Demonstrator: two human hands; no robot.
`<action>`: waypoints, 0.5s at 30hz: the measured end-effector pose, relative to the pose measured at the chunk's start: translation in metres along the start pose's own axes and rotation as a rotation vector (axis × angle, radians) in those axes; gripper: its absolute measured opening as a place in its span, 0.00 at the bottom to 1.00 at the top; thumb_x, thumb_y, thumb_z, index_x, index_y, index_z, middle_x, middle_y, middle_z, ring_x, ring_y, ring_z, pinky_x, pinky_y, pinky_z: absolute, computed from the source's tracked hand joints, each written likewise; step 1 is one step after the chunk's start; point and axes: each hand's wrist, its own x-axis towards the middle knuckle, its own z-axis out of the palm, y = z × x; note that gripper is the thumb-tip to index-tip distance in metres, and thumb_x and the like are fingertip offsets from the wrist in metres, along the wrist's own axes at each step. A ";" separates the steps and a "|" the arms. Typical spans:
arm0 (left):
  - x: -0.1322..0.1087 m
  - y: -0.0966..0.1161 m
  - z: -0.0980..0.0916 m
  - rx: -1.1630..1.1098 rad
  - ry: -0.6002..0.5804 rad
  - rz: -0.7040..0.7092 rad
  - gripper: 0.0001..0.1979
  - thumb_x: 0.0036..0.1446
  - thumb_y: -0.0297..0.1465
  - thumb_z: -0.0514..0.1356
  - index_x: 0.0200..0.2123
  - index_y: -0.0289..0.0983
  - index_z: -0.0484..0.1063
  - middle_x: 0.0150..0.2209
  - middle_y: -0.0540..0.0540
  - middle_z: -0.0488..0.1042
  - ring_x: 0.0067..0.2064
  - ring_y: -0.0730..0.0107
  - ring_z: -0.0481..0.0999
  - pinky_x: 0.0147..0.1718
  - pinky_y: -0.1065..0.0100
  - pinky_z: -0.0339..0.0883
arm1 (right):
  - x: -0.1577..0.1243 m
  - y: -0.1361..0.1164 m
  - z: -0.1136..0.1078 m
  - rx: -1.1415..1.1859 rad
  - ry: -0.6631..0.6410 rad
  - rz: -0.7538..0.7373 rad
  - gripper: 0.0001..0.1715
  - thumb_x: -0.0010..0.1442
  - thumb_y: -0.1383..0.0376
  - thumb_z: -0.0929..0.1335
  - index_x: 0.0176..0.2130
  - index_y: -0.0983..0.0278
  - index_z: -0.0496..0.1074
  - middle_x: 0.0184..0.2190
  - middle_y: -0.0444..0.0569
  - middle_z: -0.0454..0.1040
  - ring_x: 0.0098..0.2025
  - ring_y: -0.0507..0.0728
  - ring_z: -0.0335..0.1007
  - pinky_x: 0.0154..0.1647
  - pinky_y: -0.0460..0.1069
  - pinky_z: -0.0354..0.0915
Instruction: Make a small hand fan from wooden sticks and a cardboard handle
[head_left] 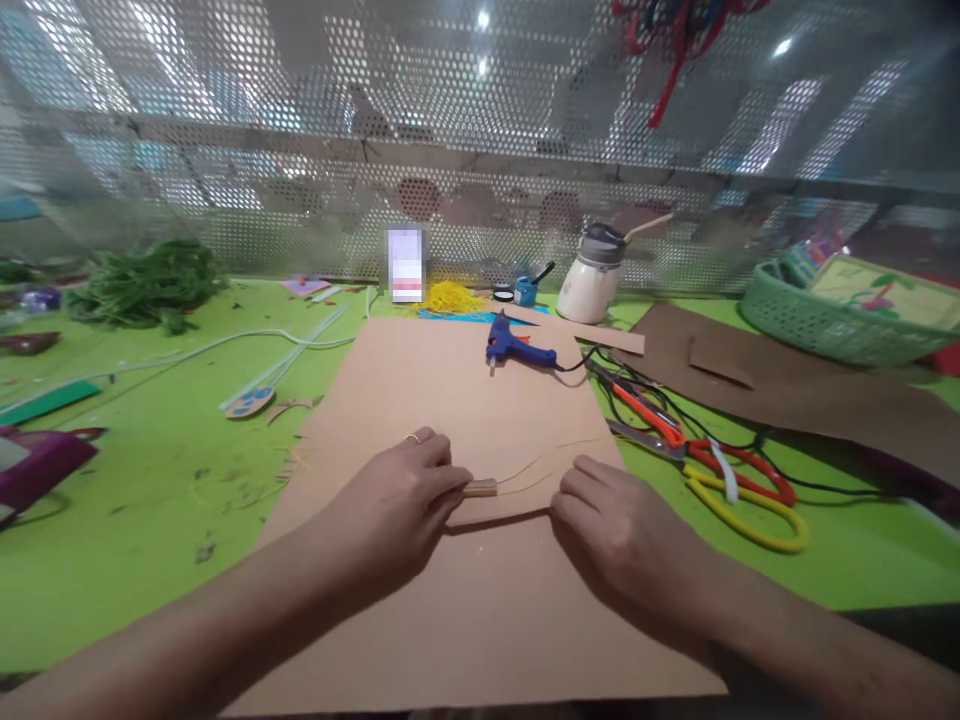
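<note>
My left hand [409, 497] is closed around a small piece of cardboard [480, 488], pinched between thumb and fingers above the brown cardboard sheet [450, 400]. Thin yellow string [517, 473] runs from that piece toward the right. At its other end my right hand [611, 515] is closed, fingers curled, and the string seems to pass into its pinch; the fingertips are partly hidden. A straight cardboard edge with a shadow beneath it shows between both hands. On the far part of the sheet lies a blue glue gun [517, 343].
Orange-handled scissors [652, 412] and yellow-handled scissors [742, 510] lie right, among black cables. Behind are a white jug [592, 280], a blue paint jar [526, 291], yellow string [450, 297] and a phone [406, 262]. Green string [142, 285] sits left, a green basket [825, 320] right.
</note>
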 end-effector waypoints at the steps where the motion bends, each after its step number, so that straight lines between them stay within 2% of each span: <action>1: -0.001 0.000 0.000 -0.016 -0.001 -0.009 0.16 0.68 0.27 0.50 0.31 0.37 0.74 0.33 0.46 0.65 0.37 0.65 0.66 0.35 0.64 0.59 | 0.000 0.000 -0.001 0.013 -0.004 -0.002 0.15 0.65 0.78 0.61 0.29 0.68 0.69 0.28 0.51 0.67 0.33 0.58 0.55 0.32 0.53 0.52; 9: -0.008 -0.002 -0.001 -0.077 -0.025 -0.049 0.14 0.69 0.27 0.49 0.40 0.39 0.76 0.36 0.47 0.66 0.36 0.67 0.66 0.36 0.64 0.59 | 0.001 0.001 -0.001 0.075 -0.082 0.021 0.14 0.66 0.76 0.62 0.31 0.66 0.69 0.30 0.50 0.67 0.34 0.58 0.58 0.33 0.53 0.55; 15: -0.007 -0.010 0.002 -0.090 -0.006 -0.023 0.14 0.70 0.29 0.49 0.39 0.39 0.76 0.36 0.46 0.66 0.37 0.66 0.66 0.37 0.64 0.59 | 0.009 0.000 -0.004 0.047 -0.110 -0.051 0.11 0.67 0.75 0.61 0.37 0.68 0.71 0.40 0.56 0.72 0.42 0.62 0.61 0.43 0.56 0.62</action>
